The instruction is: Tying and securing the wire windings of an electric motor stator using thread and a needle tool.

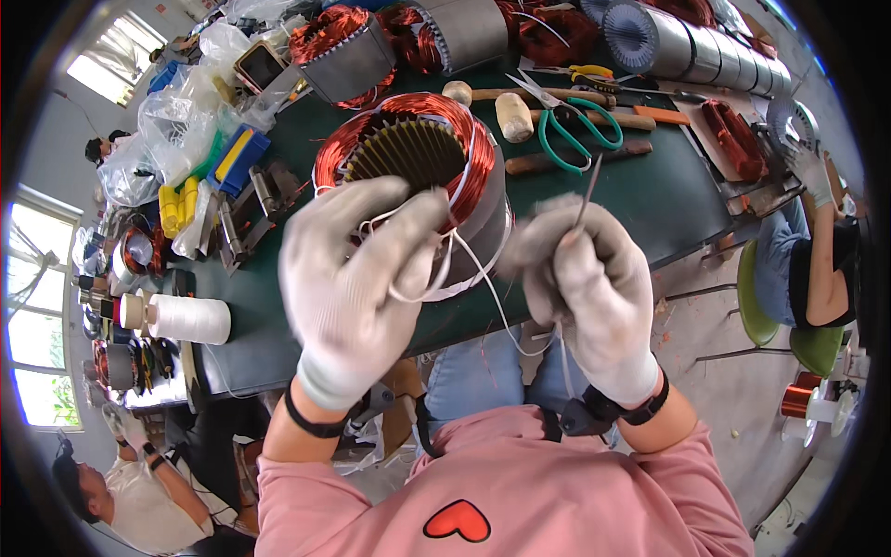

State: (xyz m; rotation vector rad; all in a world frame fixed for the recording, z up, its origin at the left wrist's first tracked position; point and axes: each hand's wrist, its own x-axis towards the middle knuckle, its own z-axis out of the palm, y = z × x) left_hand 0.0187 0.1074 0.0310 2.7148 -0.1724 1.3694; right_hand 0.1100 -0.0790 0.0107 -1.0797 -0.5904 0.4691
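Left hand (357, 269), gloved, nearer: at near-left rim of the stator (408, 153), fingers curled by white cord (475, 262); whether gripping, cannot tell. Right hand (594, 288), gloved: closed on a thin metal needle (588, 193), right of the stator, long axis slanting away. Stator: beyond left hand, forward-left of right, bore upward.

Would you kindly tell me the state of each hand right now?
Left hand: partly curled at the white cord; whether it pinches it cannot be told.
Right hand: closed, holding a slim metal tool.
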